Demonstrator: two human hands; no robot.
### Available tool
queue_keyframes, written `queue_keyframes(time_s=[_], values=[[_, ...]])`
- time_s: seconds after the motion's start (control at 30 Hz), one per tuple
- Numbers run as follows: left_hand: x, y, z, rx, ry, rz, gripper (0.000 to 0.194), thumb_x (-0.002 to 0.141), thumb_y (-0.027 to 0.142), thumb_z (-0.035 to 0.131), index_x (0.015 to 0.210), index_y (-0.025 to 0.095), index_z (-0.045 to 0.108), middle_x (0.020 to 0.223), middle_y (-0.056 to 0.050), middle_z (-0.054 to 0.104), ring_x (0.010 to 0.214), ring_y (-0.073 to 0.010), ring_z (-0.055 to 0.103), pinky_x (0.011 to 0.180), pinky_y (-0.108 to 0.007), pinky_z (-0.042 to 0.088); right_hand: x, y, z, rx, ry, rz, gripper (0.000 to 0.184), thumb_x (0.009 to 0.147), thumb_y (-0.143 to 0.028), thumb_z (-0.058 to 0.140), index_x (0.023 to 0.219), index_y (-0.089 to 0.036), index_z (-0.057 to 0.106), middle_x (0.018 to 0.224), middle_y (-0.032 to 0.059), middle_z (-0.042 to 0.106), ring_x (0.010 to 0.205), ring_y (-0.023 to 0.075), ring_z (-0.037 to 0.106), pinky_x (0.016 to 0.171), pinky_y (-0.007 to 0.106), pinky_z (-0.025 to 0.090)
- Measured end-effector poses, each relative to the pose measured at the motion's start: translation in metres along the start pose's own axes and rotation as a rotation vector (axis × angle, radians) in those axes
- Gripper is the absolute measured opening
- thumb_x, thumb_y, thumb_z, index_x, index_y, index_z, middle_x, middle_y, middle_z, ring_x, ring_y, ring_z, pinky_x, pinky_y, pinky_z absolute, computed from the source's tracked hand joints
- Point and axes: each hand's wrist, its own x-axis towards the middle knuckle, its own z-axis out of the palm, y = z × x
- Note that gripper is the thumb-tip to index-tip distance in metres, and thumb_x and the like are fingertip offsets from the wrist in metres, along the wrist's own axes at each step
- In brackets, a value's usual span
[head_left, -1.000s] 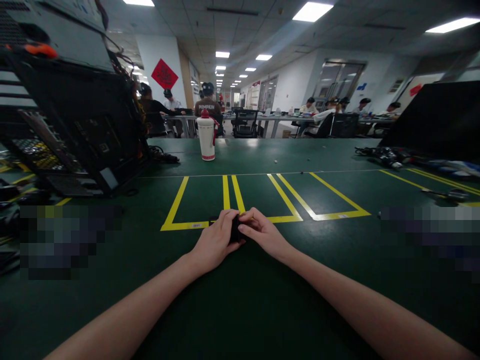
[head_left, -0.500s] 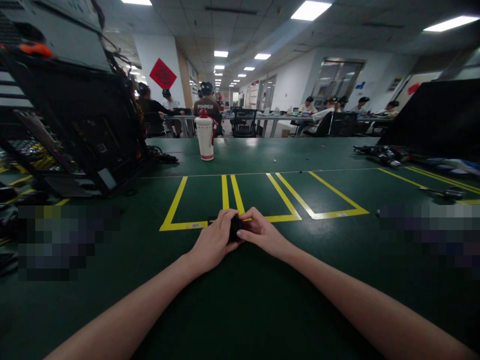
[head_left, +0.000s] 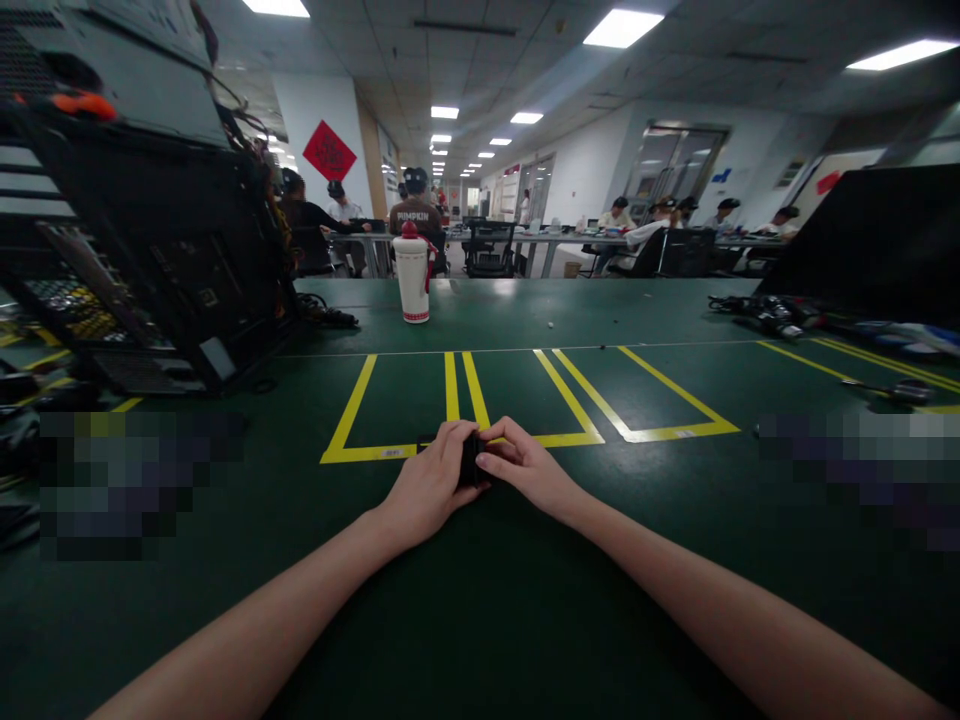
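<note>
A small black object (head_left: 470, 462) is between my hands over the green table (head_left: 480, 620), just in front of the yellow tape marks. Its kind is hard to make out, since my fingers cover most of it. My left hand (head_left: 431, 482) wraps round it from the left, with the thumb underneath; a dark edge shows past the back of that hand. From the right, my right hand (head_left: 529, 472) pinches the object's right side with thumb and fingertips.
Yellow tape outlines (head_left: 465, 390) lie beyond my hands. A white tumbler (head_left: 413, 280) with a red lid stands further back. An opened computer case (head_left: 150, 250) fills the left; cables (head_left: 772, 312) and a black panel (head_left: 877, 235) are at the right. Several people sit at far tables.
The whole view has shifted very slightly. Both hands keep the same hold on the black object, with no clear movement.
</note>
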Motion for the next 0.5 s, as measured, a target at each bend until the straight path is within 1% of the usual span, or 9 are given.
queue_keyframes(time_s=[0.1, 0.17, 0.23, 0.37, 0.5], values=[[-0.0001, -0.001, 0.0011, -0.007, 0.008, 0.007, 0.056, 0.074, 0.024, 0.056, 0.118, 0.024, 0.022, 0.119, -0.007, 0.037, 0.098, -0.0235, 0.052, 0.073, -0.038, 0.049, -0.0002, 0.0025, -0.0004, 0.029, -0.019, -0.058, 0.021, 0.073, -0.023, 0.058, 0.09, -0.022, 0.045, 0.097, 0.0003, 0.048, 0.095, 0.015, 0.052, 0.084, 0.035, 0.044], [0.0, -0.0013, 0.002, -0.007, 0.016, 0.01, 0.056, 0.073, 0.024, 0.056, 0.117, 0.024, 0.023, 0.119, -0.007, 0.037, 0.098, -0.0235, 0.052, 0.073, -0.039, 0.049, -0.0006, 0.0049, 0.0, 0.0, 0.003, -0.105, 0.021, 0.072, -0.022, 0.058, 0.09, -0.022, 0.047, 0.099, 0.0004, 0.046, 0.097, 0.0143, 0.051, 0.088, 0.035, 0.041], [0.0001, -0.0015, 0.0027, -0.008, 0.025, 0.013, 0.055, 0.073, 0.024, 0.057, 0.117, 0.023, 0.023, 0.119, -0.008, 0.037, 0.097, -0.0237, 0.052, 0.074, -0.039, 0.049, -0.001, 0.0067, 0.001, -0.058, 0.039, -0.122, 0.018, 0.075, -0.023, 0.056, 0.091, -0.022, 0.048, 0.101, 0.0008, 0.045, 0.097, 0.0137, 0.05, 0.088, 0.034, 0.041], [0.0003, -0.0018, 0.0029, -0.011, 0.022, 0.01, 0.055, 0.073, 0.025, 0.057, 0.117, 0.023, 0.023, 0.119, -0.007, 0.037, 0.097, -0.0235, 0.052, 0.073, -0.038, 0.049, -0.0014, 0.0052, 0.0028, -0.108, 0.082, -0.099, 0.012, 0.078, -0.024, 0.052, 0.089, -0.022, 0.049, 0.097, 0.0008, 0.048, 0.092, 0.0137, 0.052, 0.082, 0.033, 0.045], [0.0006, -0.0007, 0.0013, -0.014, 0.01, 0.0, 0.054, 0.074, 0.026, 0.056, 0.117, 0.022, 0.024, 0.118, -0.007, 0.037, 0.096, -0.0231, 0.052, 0.072, -0.038, 0.049, -0.0014, -0.0005, 0.002, -0.087, 0.063, -0.037, 0.017, 0.078, -0.023, 0.051, 0.095, -0.022, 0.046, 0.095, 0.0007, 0.051, 0.093, 0.0147, 0.053, 0.081, 0.033, 0.046]])
